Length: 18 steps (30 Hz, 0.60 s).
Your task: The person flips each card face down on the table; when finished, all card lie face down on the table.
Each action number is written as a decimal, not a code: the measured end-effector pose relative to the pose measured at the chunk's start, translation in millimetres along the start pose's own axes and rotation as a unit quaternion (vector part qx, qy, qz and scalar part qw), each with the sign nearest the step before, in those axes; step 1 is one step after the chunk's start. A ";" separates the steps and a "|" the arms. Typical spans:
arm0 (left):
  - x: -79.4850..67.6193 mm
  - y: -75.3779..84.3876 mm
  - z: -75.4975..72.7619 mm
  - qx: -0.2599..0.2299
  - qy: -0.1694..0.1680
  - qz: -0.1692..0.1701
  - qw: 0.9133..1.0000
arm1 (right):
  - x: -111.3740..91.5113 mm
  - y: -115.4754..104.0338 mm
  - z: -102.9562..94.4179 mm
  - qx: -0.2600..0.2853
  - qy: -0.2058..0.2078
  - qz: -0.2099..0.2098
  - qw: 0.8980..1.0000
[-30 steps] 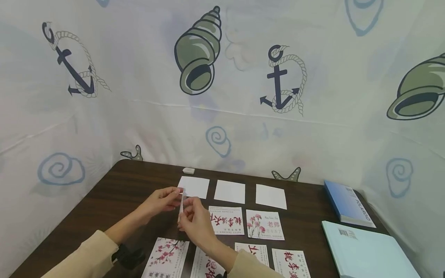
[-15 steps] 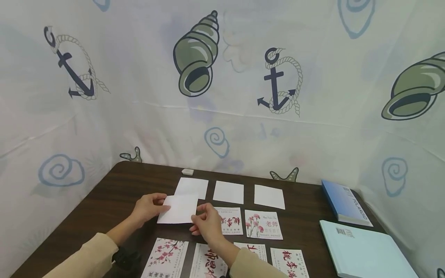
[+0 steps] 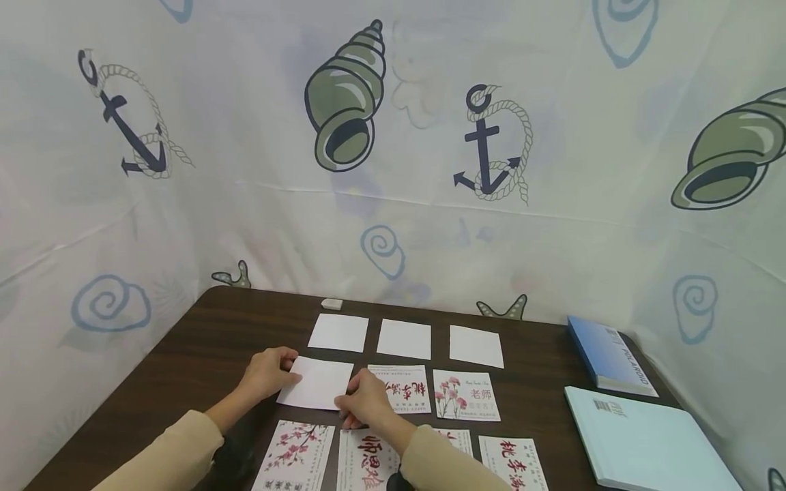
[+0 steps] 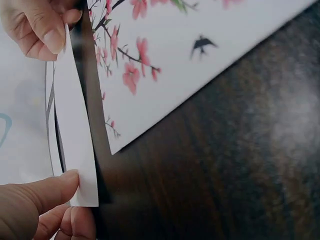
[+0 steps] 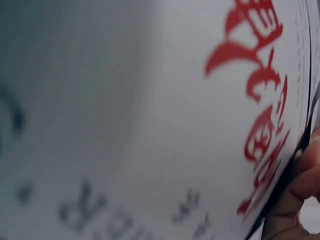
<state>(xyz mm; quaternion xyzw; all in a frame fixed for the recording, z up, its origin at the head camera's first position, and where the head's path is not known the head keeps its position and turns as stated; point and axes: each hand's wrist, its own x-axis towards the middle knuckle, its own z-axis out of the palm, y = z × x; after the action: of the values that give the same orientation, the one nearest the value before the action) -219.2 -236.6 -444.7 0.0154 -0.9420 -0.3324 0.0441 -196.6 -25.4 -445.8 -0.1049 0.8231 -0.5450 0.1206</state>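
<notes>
Above the dark table (image 3: 184,354), gripping a blank card (image 3: 316,383) from both sides

Pinches the left edge with the left hand (image 3: 267,374), laying the thumb (image 4: 52,191) on top and curling fingers beneath. Pinches near the right corner with the right hand (image 3: 366,402), slanting the forearm (image 3: 399,431) in from lower right. Holds the blank card left of a red-lettered card (image 3: 402,391), beyond a blossom card (image 3: 293,453). Cannot tell about table contact.
</notes>
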 end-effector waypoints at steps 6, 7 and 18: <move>2.9 1.2 -2.4 0.018 -0.004 0.005 1.000 | 4.4 -0.6 -32.0 0.047 0.012 -0.006 0.999; 4.0 1.6 -2.6 0.021 -0.004 0.007 1.000 | 5.9 1.4 -42.6 0.049 0.026 -0.007 0.998; 8.7 3.7 -2.8 0.057 -0.020 0.023 0.998 | 10.3 39.4 -125.0 -0.149 0.045 0.033 0.987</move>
<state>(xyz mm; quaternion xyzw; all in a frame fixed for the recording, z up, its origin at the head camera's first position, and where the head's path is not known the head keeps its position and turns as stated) -227.6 -236.0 -439.5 -0.0101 -0.9601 -0.2777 0.0323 -247.2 95.6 -436.0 -0.0698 0.9027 -0.4161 0.0846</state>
